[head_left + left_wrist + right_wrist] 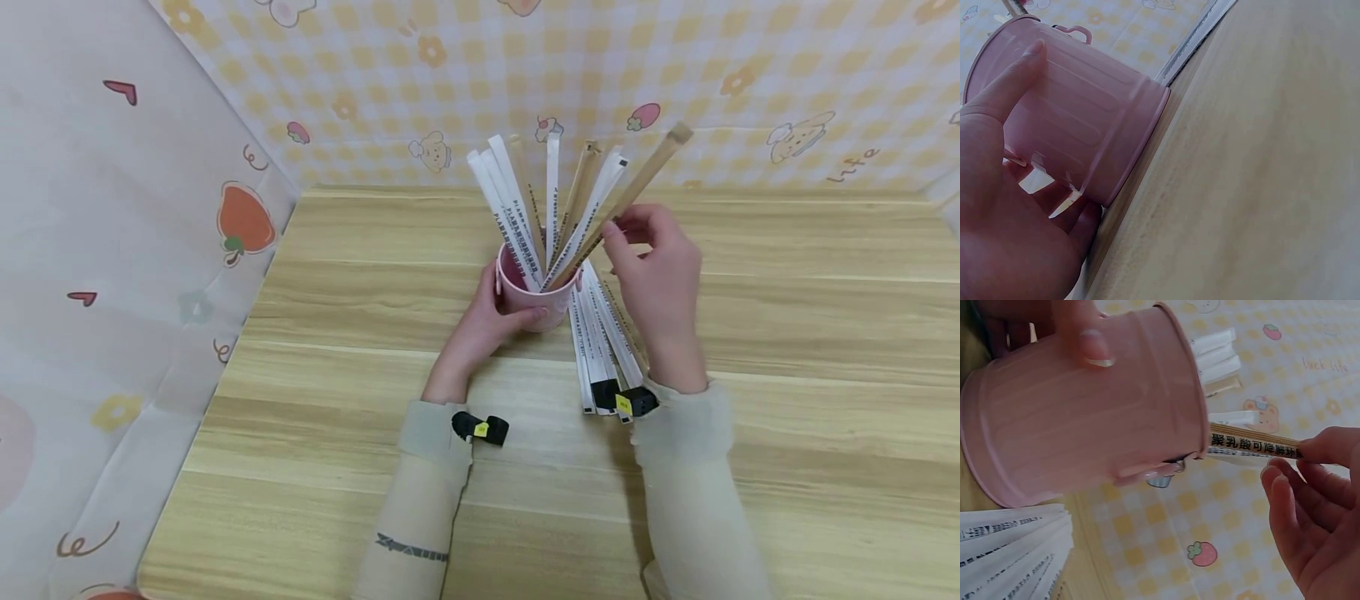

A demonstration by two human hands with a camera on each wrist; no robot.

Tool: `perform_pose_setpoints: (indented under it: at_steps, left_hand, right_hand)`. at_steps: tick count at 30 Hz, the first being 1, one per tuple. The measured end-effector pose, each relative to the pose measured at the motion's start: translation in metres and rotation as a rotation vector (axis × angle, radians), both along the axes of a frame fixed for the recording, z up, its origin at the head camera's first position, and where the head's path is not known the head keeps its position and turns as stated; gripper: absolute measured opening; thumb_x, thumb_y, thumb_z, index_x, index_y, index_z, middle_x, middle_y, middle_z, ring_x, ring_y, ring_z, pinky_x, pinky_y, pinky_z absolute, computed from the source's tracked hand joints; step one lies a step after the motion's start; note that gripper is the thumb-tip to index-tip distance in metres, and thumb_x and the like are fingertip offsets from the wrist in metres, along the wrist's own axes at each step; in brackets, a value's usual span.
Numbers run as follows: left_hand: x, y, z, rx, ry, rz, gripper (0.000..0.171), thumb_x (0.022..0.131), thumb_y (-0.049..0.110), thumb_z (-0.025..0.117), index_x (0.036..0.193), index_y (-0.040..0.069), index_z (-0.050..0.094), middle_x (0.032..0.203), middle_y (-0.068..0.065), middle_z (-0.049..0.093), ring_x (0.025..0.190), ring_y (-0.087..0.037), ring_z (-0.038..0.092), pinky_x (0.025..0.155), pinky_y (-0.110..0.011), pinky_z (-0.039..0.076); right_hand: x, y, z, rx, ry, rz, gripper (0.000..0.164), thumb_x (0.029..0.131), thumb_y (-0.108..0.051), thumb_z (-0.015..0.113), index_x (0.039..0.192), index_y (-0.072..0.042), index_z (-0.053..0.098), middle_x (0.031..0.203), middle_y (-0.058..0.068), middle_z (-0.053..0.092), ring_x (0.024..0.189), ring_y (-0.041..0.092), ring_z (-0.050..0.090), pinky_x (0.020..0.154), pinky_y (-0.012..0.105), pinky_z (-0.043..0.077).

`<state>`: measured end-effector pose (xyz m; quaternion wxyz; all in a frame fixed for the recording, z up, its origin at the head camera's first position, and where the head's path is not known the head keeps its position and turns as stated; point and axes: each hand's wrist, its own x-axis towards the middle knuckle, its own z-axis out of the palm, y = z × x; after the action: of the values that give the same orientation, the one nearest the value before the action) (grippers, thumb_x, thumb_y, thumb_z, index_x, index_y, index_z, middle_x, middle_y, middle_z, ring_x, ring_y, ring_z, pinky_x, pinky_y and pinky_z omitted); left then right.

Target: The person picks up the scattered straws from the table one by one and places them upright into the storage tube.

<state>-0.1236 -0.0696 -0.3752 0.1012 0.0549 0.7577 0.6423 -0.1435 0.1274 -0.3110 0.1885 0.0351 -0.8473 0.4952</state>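
A small pink metal bucket (551,312) with side handles stands upright on the table, holding several paper-wrapped straws, some white, some brown. My left hand (480,329) grips it from the left; in the left wrist view the thumb lies along the ribbed wall of the bucket (1079,94) and the other fingers wrap beneath. Between thumb and fingers, my right hand (663,275) pinches a brown-wrapped straw (654,167) that leans right, its lower end inside the bucket. Printed characters show on this straw (1254,444) in the right wrist view.
A fanned pile of wrapped straws (596,342), mostly white, lies right of the bucket, partly under the right wrist. Behind the wooden table (337,400) rises a yellow checked cloth (480,75). A pale patterned cloth (150,275) borders the left side.
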Motion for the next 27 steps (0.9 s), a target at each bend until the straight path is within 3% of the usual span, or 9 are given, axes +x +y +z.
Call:
perform_pose_setpoints:
  at_steps: [8, 17, 27]
  left_hand:
    - [0.001, -0.001, 0.0, -0.009, -0.004, 0.004, 0.091, 0.072, 0.023, 0.075, 0.141, 0.027, 0.015, 0.138, 0.006, 0.029, 0.125, -0.01, 0.028, 0.102, -0.033, 0.024]
    - [0.0, 0.0, 0.002, -0.01, 0.007, -0.001, 0.089, 0.073, 0.023, 0.074, 0.14, 0.026, 0.016, 0.137, 0.006, 0.031, 0.124, -0.011, 0.03, 0.101, -0.032, 0.026]
    - [0.001, 0.0, 0.002, -0.011, 0.003, 0.001, 0.091, 0.073, 0.022, 0.074, 0.141, 0.025, 0.014, 0.139, 0.006, 0.028, 0.125, -0.01, 0.028, 0.101, -0.033, 0.025]
  right_hand:
    - [-0.006, -0.006, -0.011, 0.144, -0.107, 0.046, 0.025, 0.086, -0.029, 0.056, 0.097, -0.007, 0.061, 0.091, 0.004, 0.059, 0.083, 0.015, 0.054, 0.074, 0.03, 0.04]
    - [-0.007, -0.009, -0.017, 0.189, -0.191, 0.087, 0.025, 0.086, -0.03, 0.057, 0.098, -0.008, 0.061, 0.094, 0.003, 0.057, 0.085, 0.017, 0.053, 0.072, 0.03, 0.041]
    - [-0.009, -0.009, -0.019, 0.184, -0.206, 0.102, 0.026, 0.086, -0.03, 0.057, 0.098, -0.007, 0.061, 0.095, 0.004, 0.058, 0.086, 0.019, 0.053, 0.073, 0.032, 0.041]
